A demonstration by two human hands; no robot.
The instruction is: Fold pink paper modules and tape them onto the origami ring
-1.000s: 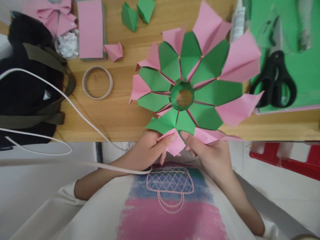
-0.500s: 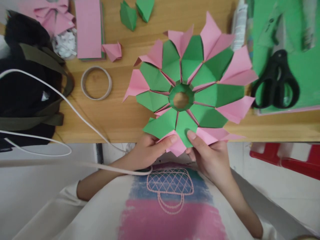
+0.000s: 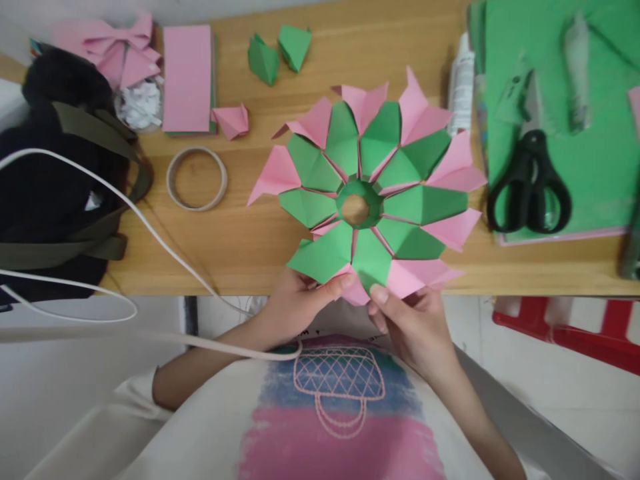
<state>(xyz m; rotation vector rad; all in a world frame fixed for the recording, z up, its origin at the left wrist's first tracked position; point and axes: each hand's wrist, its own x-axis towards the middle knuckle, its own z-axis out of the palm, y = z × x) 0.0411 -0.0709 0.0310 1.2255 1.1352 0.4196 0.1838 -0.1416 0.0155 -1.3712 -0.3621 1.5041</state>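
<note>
A ring of folded green and pink paper pieces (image 3: 423, 203), like a flower with a round hole in the middle, is held over the front edge of the wooden table. My left hand (image 3: 310, 300) pinches a pink piece at its near side, thumb on top and fingers underneath. Just to the right, my right hand (image 3: 415, 323) grips the neighbouring green piece, its thumb tip on the lower end. Part of the fingers of both hands is hidden below the paper.
On the table (image 3: 240, 247) lie a tape roll (image 3: 197, 179), a pink paper stack (image 3: 187, 80), loose folded pieces (image 3: 295, 47), a glue bottle (image 3: 461, 83) and black scissors (image 3: 531, 180) on green sheets. A black bag (image 3: 45, 193) and white cable (image 3: 155, 233) are at left.
The paper ring looks slightly smaller and tilted differently, its far and right edges drawn nearer. The view has shifted a little, so table items appear lower. Both hands keep their hold.
</note>
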